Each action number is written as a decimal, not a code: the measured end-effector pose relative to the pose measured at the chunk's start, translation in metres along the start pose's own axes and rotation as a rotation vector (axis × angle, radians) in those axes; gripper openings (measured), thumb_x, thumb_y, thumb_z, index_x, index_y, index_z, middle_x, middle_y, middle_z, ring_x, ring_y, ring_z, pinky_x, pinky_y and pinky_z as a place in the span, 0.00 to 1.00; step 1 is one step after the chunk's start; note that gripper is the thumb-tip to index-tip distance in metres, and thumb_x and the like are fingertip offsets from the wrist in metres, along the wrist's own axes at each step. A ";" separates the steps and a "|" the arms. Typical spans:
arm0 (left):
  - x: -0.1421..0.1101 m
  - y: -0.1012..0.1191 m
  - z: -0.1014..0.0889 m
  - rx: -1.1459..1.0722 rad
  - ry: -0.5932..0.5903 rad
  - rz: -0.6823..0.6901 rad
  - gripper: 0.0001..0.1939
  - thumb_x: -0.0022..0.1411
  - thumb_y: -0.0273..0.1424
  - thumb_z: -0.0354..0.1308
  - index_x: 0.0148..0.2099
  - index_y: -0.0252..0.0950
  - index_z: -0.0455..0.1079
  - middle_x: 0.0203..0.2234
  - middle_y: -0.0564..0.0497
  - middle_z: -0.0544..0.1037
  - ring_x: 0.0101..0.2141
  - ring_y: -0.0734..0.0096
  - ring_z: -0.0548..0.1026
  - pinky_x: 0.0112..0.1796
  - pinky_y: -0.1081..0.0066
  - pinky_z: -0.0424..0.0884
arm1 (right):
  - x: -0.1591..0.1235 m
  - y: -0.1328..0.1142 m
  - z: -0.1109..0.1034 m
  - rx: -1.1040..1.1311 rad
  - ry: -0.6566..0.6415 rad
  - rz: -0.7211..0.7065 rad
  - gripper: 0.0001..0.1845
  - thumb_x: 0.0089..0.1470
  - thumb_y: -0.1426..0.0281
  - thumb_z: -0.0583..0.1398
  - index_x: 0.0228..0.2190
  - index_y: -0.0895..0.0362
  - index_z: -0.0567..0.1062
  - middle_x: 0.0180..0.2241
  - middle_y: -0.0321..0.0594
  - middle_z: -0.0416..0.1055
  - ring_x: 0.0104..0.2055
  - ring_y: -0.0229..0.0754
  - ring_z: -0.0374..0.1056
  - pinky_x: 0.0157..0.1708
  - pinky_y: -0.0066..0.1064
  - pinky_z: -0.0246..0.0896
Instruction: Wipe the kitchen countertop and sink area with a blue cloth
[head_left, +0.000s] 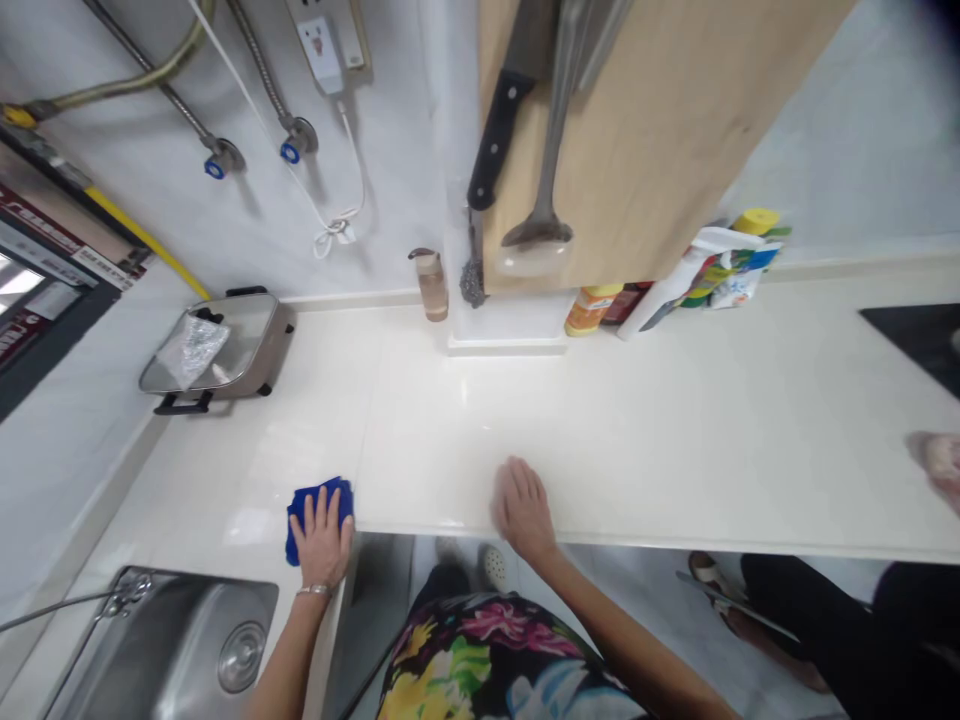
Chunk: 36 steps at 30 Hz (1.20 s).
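Observation:
My left hand (pixel 322 535) lies flat, fingers spread, pressing on a blue cloth (pixel 304 505) at the front edge of the white countertop (pixel 637 430), just right of the sink. My right hand (pixel 523 508) rests flat on the bare counter near its front edge, fingers stretched out, holding nothing. The two hands are apart, the cloth only under the left one.
A steel sink (pixel 172 640) with a tap sits at the lower left. A lidded electric pan (pixel 217 350) stands at the back left. Bottles (pixel 592 308), a spray bottle (pixel 675 285), a small jar (pixel 433 285), a hanging knife (pixel 499 125) and ladle (pixel 547 190) line the back wall. Another person's hand (pixel 937 465) is at the right edge.

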<state>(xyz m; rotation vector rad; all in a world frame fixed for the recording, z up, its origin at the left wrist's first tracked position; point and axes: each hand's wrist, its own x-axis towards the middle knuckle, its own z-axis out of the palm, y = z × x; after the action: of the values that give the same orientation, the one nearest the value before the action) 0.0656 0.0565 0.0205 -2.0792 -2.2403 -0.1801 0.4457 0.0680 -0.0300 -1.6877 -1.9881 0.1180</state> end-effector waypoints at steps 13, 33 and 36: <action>0.101 0.158 0.039 -0.229 0.006 0.521 0.32 0.68 0.39 0.48 0.70 0.34 0.56 0.71 0.41 0.53 0.71 0.44 0.42 0.68 0.41 0.44 | 0.004 -0.004 0.003 -0.082 -0.008 -0.021 0.37 0.62 0.71 0.52 0.69 0.60 0.49 0.70 0.54 0.50 0.72 0.57 0.44 0.66 0.59 0.53; 0.226 0.067 0.049 -0.307 0.022 0.597 0.30 0.67 0.40 0.51 0.69 0.40 0.60 0.69 0.45 0.58 0.69 0.48 0.50 0.68 0.44 0.46 | 0.001 0.002 0.006 -0.101 0.048 -0.017 0.36 0.63 0.70 0.53 0.69 0.52 0.51 0.68 0.48 0.55 0.69 0.55 0.55 0.63 0.57 0.61; 0.249 0.014 0.049 -0.258 0.034 0.501 0.30 0.67 0.41 0.50 0.69 0.40 0.60 0.69 0.46 0.59 0.69 0.48 0.51 0.68 0.43 0.45 | -0.001 0.002 0.007 -0.096 0.033 -0.013 0.35 0.64 0.70 0.53 0.69 0.52 0.52 0.68 0.48 0.55 0.68 0.56 0.55 0.63 0.58 0.60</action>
<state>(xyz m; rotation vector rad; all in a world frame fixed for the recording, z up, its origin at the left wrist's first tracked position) 0.0617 0.3099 0.0072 -2.6643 -1.6768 -0.4808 0.4448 0.0698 -0.0371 -1.7246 -2.0089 -0.0104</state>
